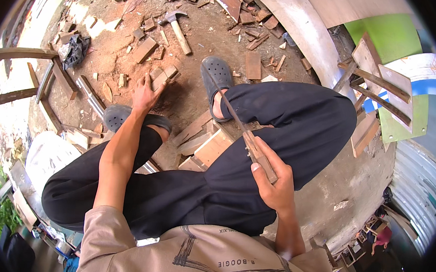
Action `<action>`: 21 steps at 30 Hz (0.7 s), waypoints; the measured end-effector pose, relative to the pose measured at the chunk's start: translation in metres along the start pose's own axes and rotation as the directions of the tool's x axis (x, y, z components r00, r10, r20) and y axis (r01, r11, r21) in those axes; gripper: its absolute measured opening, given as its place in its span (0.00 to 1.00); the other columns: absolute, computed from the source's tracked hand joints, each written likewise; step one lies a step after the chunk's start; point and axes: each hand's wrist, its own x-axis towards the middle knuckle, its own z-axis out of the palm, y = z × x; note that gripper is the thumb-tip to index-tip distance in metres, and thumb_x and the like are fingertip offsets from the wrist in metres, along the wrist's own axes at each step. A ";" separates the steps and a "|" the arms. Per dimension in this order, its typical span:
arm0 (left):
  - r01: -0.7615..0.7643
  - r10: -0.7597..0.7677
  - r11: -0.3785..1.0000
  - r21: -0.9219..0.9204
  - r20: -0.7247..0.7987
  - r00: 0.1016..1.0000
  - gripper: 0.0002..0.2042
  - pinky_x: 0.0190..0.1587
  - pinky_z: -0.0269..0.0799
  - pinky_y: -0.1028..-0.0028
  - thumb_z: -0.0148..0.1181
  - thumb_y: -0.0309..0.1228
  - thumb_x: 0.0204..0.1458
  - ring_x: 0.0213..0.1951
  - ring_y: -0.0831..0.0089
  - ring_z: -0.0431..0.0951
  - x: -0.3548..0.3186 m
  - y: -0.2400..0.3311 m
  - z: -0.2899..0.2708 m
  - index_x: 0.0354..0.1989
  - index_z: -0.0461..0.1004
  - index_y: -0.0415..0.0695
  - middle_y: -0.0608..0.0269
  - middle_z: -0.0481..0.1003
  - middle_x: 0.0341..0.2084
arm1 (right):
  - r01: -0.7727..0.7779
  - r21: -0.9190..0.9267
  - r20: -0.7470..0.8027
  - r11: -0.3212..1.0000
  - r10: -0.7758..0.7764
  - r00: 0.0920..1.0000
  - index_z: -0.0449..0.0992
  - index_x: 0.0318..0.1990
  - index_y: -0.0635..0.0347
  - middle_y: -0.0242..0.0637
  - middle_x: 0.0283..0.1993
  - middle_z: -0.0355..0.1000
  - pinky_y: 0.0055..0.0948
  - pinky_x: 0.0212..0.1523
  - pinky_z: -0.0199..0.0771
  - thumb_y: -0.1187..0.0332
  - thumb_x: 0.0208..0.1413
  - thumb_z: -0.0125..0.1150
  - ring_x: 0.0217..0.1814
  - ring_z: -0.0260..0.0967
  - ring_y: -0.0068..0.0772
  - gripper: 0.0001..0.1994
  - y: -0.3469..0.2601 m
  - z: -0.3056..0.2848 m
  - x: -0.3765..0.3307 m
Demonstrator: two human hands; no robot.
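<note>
Down near the ground, between my feet and slightly left, my left hand grips a short wood block. Its fingers are partly hidden by the block and the angle. My right hand, above my right thigh, is closed round the wooden handle of a long-bladed tool. The narrow dark blade points up and left toward my right clog. It is seen nearly edge-on, so I cannot tell whether it has teeth. The blade is apart from the block.
A claw hammer lies on the ground ahead. Wood offcuts and reddish sawdust are scattered about. Wooden frames stand at left and right. Pale boards lie between my legs, and a black plastic bag sits at left.
</note>
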 end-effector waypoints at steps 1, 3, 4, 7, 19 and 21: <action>-0.024 0.024 0.998 0.056 -0.002 1.000 0.45 0.63 0.63 0.44 0.51 0.67 0.57 0.67 0.46 0.65 -0.003 0.008 -0.003 0.70 0.61 0.40 0.42 0.65 0.64 | -0.014 0.033 0.033 0.999 0.013 0.999 0.70 0.64 0.72 0.53 0.54 0.79 0.27 0.48 0.77 0.75 0.60 0.58 0.50 0.81 0.31 0.23 -0.001 -0.002 0.002; -0.084 0.081 0.991 0.100 0.038 0.996 0.44 0.63 0.65 0.46 0.51 0.67 0.58 0.66 0.46 0.65 -0.010 0.026 -0.016 0.69 0.61 0.39 0.42 0.65 0.64 | 0.007 0.091 0.078 0.996 -0.015 0.997 0.70 0.64 0.72 0.52 0.55 0.79 0.26 0.49 0.77 0.75 0.61 0.58 0.51 0.80 0.29 0.24 0.002 -0.002 0.009; -0.109 0.103 0.987 0.121 0.055 0.993 0.43 0.62 0.66 0.46 0.50 0.66 0.58 0.66 0.46 0.65 -0.012 0.028 -0.024 0.68 0.62 0.39 0.42 0.66 0.64 | 0.043 0.115 0.091 0.992 -0.054 0.994 0.70 0.64 0.73 0.53 0.55 0.79 0.26 0.50 0.76 0.74 0.61 0.58 0.52 0.79 0.29 0.24 0.003 0.000 0.014; -0.066 0.041 0.989 0.131 0.183 0.982 0.42 0.63 0.69 0.50 0.52 0.63 0.60 0.68 0.44 0.62 -0.012 0.036 -0.029 0.68 0.60 0.35 0.40 0.62 0.66 | 0.131 0.187 0.078 0.974 -0.148 0.986 0.68 0.65 0.74 0.54 0.57 0.77 0.27 0.53 0.75 0.74 0.61 0.59 0.56 0.78 0.30 0.24 0.006 0.008 0.025; 0.228 -0.206 0.967 -0.118 0.168 0.964 0.37 0.56 0.71 0.53 0.71 0.51 0.49 0.60 0.48 0.70 -0.030 0.056 -0.031 0.58 0.64 0.36 0.43 0.71 0.57 | 0.085 0.312 0.096 0.946 -0.121 0.988 0.68 0.65 0.74 0.50 0.64 0.73 0.31 0.68 0.64 0.74 0.64 0.58 0.69 0.68 0.37 0.23 -0.011 0.022 0.039; 0.071 -0.083 0.987 -0.147 -0.079 0.993 0.35 0.54 0.69 0.55 0.74 0.48 0.44 0.55 0.49 0.73 -0.043 0.056 -0.041 0.54 0.66 0.39 0.46 0.73 0.50 | 0.096 0.262 0.098 0.960 -0.126 0.987 0.73 0.60 0.72 0.47 0.59 0.76 0.29 0.64 0.67 0.74 0.64 0.58 0.64 0.71 0.33 0.18 -0.014 0.025 0.048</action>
